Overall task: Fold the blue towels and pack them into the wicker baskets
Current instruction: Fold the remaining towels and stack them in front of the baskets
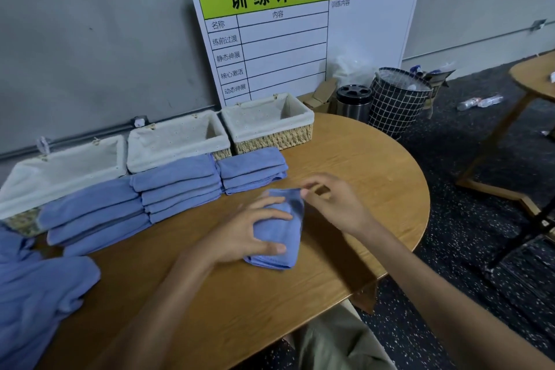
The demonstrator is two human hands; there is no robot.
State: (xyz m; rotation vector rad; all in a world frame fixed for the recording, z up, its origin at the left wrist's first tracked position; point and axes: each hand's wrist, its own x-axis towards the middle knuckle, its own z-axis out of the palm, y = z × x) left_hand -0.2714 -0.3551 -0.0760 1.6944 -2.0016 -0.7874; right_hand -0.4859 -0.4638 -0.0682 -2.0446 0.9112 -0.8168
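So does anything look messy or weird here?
Yes. Two plastic bottles lie on the floor by the checked bin, like litter. On the table's left edge, a crumpled heap of blue towels sits unfolded beside the neat stacks.

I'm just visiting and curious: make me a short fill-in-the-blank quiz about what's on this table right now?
1. The number of wicker baskets standing along the back of the table is ____.
2. The folded towel under the left hand is coloured ____.
3. The stacks of folded towels lie in front of the baskets, not ____ them.
4. The right hand pinches the towel's far ____.

Missing words: three; blue; inside; corner
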